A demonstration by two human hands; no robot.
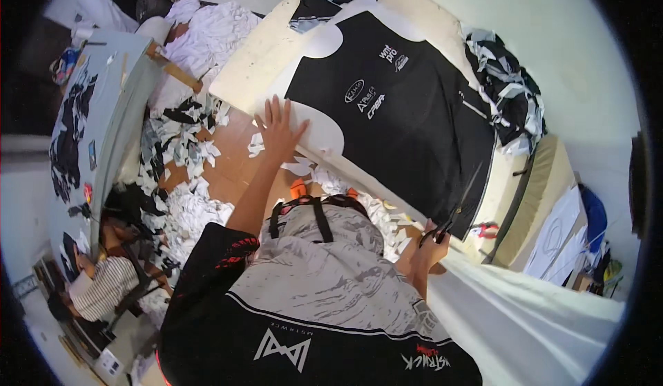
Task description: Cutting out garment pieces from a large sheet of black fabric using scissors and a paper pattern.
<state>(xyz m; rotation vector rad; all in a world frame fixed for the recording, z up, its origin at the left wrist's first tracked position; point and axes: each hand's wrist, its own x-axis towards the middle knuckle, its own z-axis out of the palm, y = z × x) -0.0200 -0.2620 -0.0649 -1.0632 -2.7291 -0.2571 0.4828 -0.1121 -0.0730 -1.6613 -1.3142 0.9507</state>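
A black printed fabric panel with white margins lies spread over the cream table in front of me. My left hand rests flat with spread fingers at the near left edge, beside a rounded white part of the piece. At the near right corner, my right hand grips a pair of scissors by the dark handles. Their long blades point away from me over the black fabric's right end. Whether the blades touch the cloth, I cannot tell.
Black and grey offcuts are heaped at the table's right edge, near a small red-handled tool. Scraps cover the floor at left. A person sits by another table. White cloth hangs at lower right.
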